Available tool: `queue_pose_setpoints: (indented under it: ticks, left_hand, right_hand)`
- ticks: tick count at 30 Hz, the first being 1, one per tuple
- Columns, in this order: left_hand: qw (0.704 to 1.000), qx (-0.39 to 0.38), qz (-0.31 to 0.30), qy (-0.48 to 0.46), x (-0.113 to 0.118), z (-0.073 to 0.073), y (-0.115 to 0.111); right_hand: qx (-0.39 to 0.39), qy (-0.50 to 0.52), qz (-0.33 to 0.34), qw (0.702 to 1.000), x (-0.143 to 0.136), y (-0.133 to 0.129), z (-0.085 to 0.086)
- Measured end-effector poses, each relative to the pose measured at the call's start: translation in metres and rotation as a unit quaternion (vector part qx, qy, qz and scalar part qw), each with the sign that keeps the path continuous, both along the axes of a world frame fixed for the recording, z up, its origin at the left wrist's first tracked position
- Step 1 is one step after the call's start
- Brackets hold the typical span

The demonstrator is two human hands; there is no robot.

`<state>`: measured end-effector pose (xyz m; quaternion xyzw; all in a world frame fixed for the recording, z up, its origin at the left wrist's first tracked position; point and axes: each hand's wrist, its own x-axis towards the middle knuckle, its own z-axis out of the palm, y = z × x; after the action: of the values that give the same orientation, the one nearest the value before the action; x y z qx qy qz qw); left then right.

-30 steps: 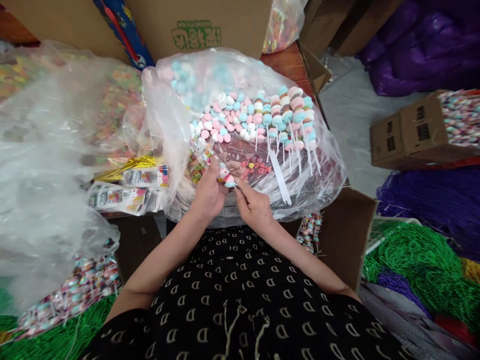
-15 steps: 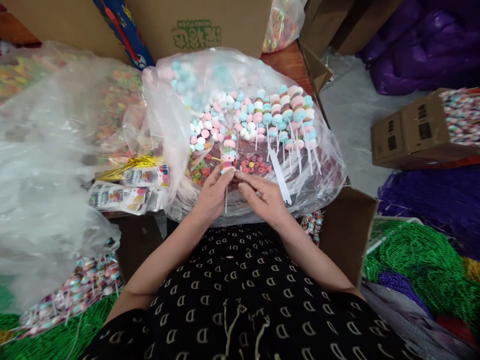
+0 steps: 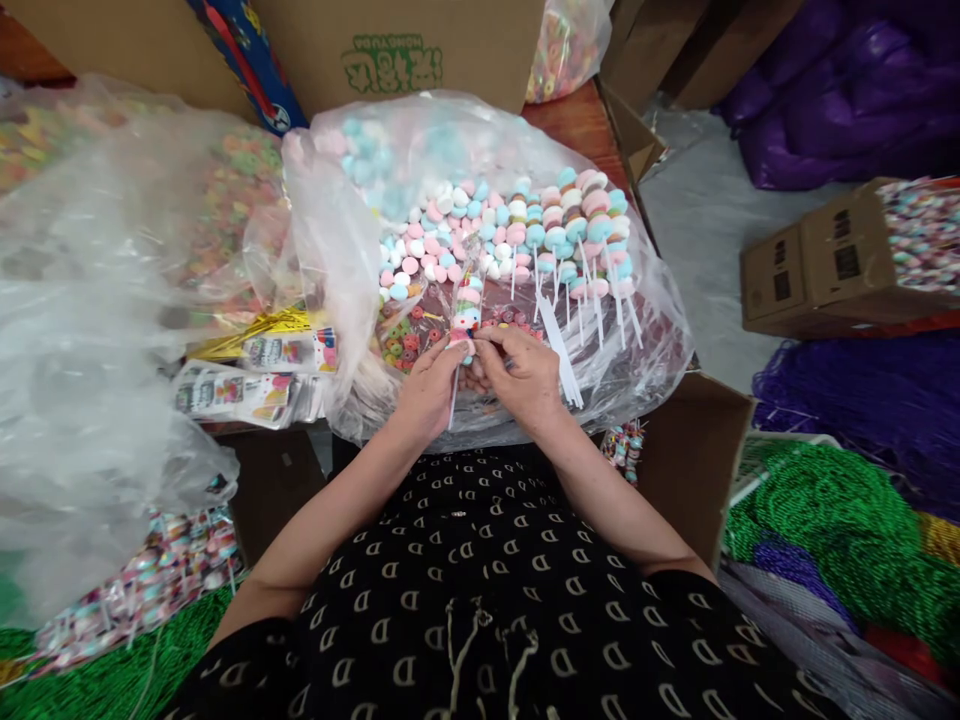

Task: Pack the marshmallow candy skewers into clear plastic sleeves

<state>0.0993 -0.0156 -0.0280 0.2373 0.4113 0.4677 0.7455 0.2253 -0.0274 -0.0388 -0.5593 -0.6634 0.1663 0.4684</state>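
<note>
Nr front edge of desk [image 3: 571,132], candy stick [image 3: 469,312] was clamped low by fingers [image 3: 498,346] of L hand [image 3: 427,388] & R hand [image 3: 529,378], its wrapper [image 3: 472,262] best eased evenly w/o crushing.

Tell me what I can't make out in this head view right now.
Head view: lower candies on the candy skewer, partly covered by the left hand and right hand.
Head view: fine print on the flat packets, too small and blurred.
Head view: top of the candy bag, cut off by the top edge.
Head view: rest of the carton, cut off by the right edge.
</note>
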Motion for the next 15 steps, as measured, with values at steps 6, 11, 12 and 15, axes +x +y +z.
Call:
queue_pose_setpoints:
  ticks: [6,11,12,15]
  left_hand:
    - [1.000,0.004,0.016,0.014,-0.0011,-0.0034,-0.0020]
    - [1.000,0.006,0.017,0.015,-0.0020,-0.0055,-0.0027]
    - [1.000,0.011,0.012,0.014,-0.0021,-0.0064,-0.0026]
    - [1.000,0.027,-0.002,0.011,-0.0021,-0.0097,-0.0027]
  right_hand:
    - [-0.059,-0.008,0.004,0.998,-0.0034,0.0002,0.0048]
    - [-0.064,-0.031,0.018,0.997,-0.0001,0.0026,0.0073]
    - [-0.063,-0.038,0.028,0.997,0.0014,0.0032,0.0076]
    - [-0.064,-0.060,0.054,0.995,0.0053,0.0047,0.0081]
